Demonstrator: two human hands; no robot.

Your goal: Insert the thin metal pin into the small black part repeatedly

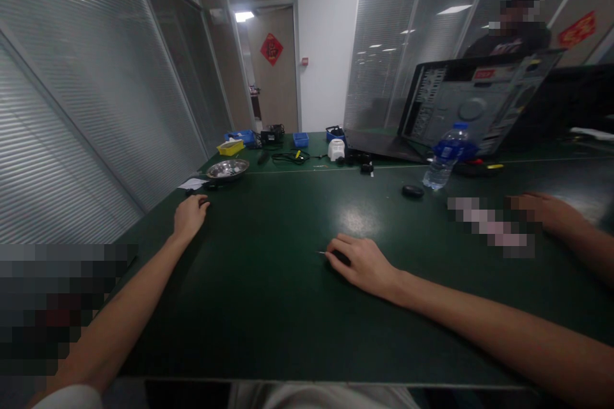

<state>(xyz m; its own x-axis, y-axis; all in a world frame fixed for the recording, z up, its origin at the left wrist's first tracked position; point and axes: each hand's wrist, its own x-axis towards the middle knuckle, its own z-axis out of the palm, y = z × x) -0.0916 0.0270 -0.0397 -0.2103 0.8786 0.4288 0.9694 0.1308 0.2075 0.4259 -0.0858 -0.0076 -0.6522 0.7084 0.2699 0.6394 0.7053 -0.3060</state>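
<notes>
My right hand rests low over the middle of the green table, its fingers curled round a small dark tool. A thin, pale metal tip sticks out to the left of the fingertips; the tool's exact kind cannot be made out. Farther left, my left hand reaches toward the table's left edge, fingers bent around a small dark object. Just beyond that hand lie small black parts and a white paper. A round metal dish with small pieces inside stands behind them.
Another person's hand lies on the right, near a blurred-out item. A water bottle, a black mouse and an opened computer case stand there. Blue bins, a yellow tray and cables line the back.
</notes>
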